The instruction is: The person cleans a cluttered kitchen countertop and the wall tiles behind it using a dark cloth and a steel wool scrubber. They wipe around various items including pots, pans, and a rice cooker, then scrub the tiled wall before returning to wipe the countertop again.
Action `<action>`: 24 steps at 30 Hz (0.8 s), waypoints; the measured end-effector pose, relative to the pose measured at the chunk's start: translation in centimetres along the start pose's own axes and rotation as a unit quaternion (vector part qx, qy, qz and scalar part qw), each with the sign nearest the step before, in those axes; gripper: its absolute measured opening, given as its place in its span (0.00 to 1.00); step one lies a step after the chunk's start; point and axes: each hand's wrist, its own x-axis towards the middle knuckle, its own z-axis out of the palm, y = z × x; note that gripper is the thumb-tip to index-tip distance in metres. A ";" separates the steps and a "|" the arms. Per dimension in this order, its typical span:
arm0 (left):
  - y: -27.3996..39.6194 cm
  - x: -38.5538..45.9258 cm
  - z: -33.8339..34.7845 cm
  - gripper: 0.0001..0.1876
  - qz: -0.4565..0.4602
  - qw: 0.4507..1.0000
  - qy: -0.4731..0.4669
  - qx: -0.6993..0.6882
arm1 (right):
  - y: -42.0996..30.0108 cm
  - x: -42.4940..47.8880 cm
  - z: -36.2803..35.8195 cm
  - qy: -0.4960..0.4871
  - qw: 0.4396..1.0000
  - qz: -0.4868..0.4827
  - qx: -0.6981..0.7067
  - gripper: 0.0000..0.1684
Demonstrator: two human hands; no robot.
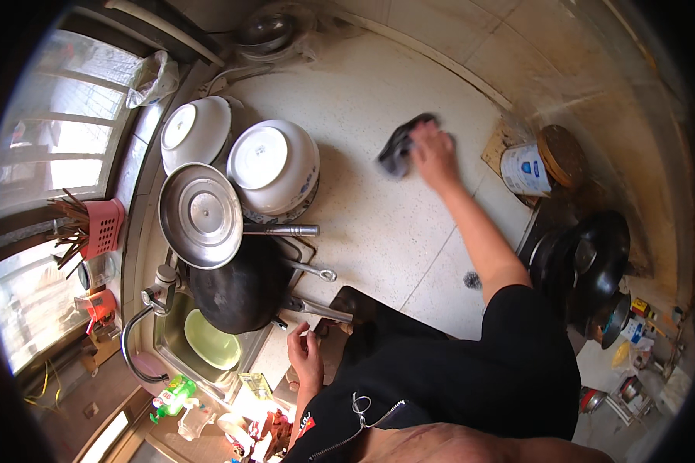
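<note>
A dark grey cloth [399,149] lies bunched on the speckled white countertop [370,104], slightly blurred. My right hand [435,151] presses on its right side, fingers spread over it, arm stretched across the counter. Nearer my body, my left hand [306,350] is half curled beside the sink, just below the metal handle of a black wok [237,289]; it holds nothing that I can see. The wok rests bottom up over the sink edge. A round metal lid or pan [201,214] with a long handle overlaps it.
Two upturned white bowls [259,157] [197,130] stand left of the cloth. A green basin [212,340] sits in the sink under the curved faucet [161,289]. To the right are a labelled tin [524,169] and black pans [596,260] on the stove. A pink chopstick holder [104,227] stands by the window.
</note>
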 end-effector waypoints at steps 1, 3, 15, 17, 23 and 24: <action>-0.3 0.0 0.0 0.11 -0.002 1.000 0.003 0.002 | 3.5 3.1 1.2 0.088 0.991 0.058 -0.078 0.21; 0.1 -0.4 -0.8 0.11 -0.061 0.998 0.021 -0.004 | 5.1 10.7 3.0 0.097 0.971 0.197 -0.093 0.25; 0.0 -2.0 0.2 0.11 -0.086 0.995 0.037 0.029 | -5.2 9.8 3.2 -0.085 0.970 -0.218 0.071 0.23; -0.2 -2.1 -0.2 0.11 -0.110 0.993 0.044 0.029 | 1.7 11.3 2.2 -0.031 0.992 -0.122 0.013 0.23; -1.7 -1.2 -0.4 0.11 -0.103 0.993 0.045 0.038 | 0.7 21.3 7.6 0.054 0.992 0.081 -0.082 0.28; -1.6 -1.1 -0.2 0.11 -0.084 0.994 0.051 0.035 | -2.9 21.2 9.0 0.045 0.997 0.028 -0.048 0.30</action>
